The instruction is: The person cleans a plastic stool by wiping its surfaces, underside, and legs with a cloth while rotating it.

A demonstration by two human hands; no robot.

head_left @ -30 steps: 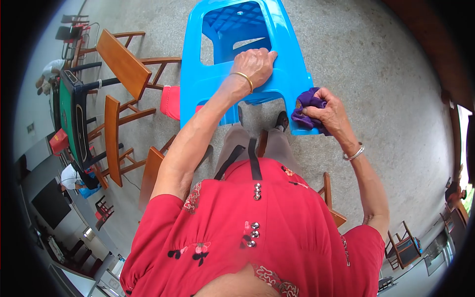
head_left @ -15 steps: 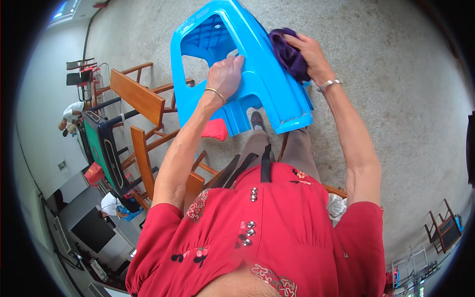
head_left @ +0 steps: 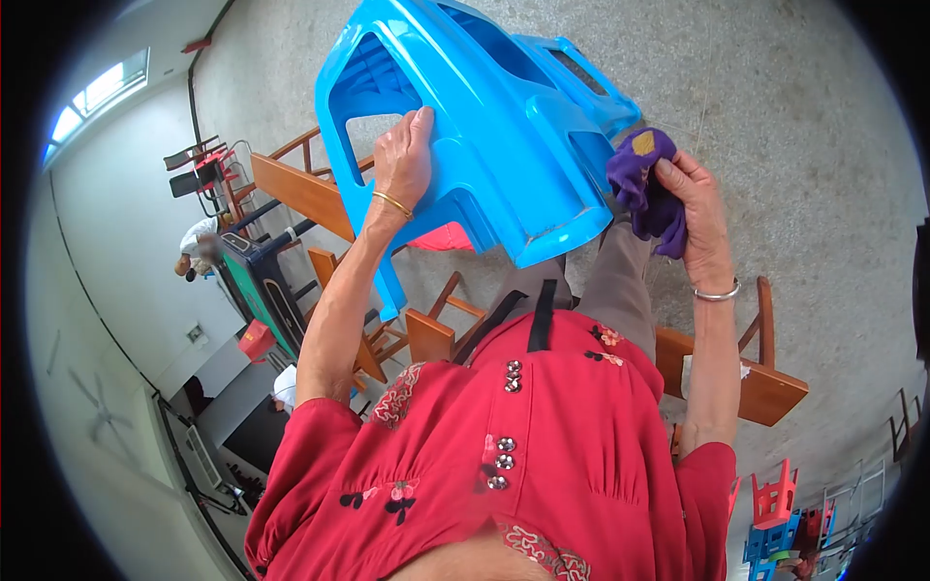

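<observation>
A blue plastic stool (head_left: 484, 126) is tilted in front of me, its legs and side openings showing. My left hand (head_left: 403, 163) is closed round the edge of one of its openings, on the left side. To the right of the stool my right hand (head_left: 696, 205) holds a bunched purple cloth (head_left: 643, 184) with a yellow patch between thumb and fingers. The cloth hangs close to the stool's lower right leg; whether they touch I cannot tell. Something red (head_left: 443, 236) shows below and behind the stool.
Wooden chairs or benches (head_left: 300, 194) stand at the left, beside a green-topped table (head_left: 254, 281) with a person (head_left: 201, 242) near it. A wooden seat (head_left: 775, 395) is at my right side. Stacked red and blue stools (head_left: 773, 499) are at the lower right.
The stool has turned and tilted, so more of its side shows. My left hand has moved left with it. My right hand has moved away from the stool's side, still with the cloth.
</observation>
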